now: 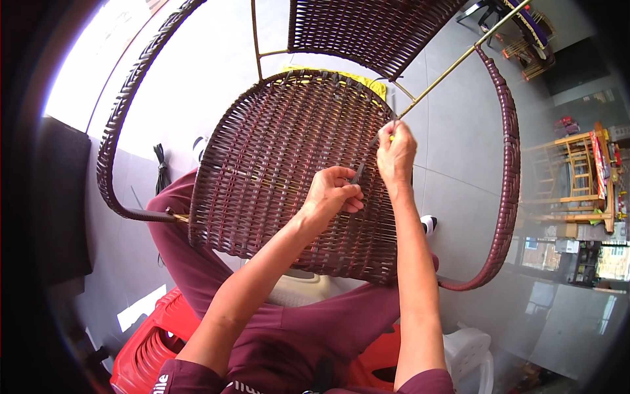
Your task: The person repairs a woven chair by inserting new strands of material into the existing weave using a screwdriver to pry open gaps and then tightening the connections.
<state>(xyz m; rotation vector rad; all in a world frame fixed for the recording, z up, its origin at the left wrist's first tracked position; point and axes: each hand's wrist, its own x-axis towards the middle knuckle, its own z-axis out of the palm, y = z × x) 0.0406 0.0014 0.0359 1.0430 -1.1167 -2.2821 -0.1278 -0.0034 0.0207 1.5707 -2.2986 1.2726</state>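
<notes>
A woven chair with a round seat of dark brown and reddish strands rests over my lap. Above the seat's right half, my left hand is closed, pinching a flat dark weaving strip between thumb and fingers. My right hand is closed at the seat's right rim, beside the gold-coloured frame rod. In its grip is a thin pointed tool with a bit of yellow showing between the fingers; its exact kind is hidden. The woven backrest stands at the far side of the seat.
Wrapped armrests curve round both sides, left and right. A yellow cloth or bag lies beyond the seat. On the floor at left is a bundle of dark strips. A red plastic stool and wooden frames are also around.
</notes>
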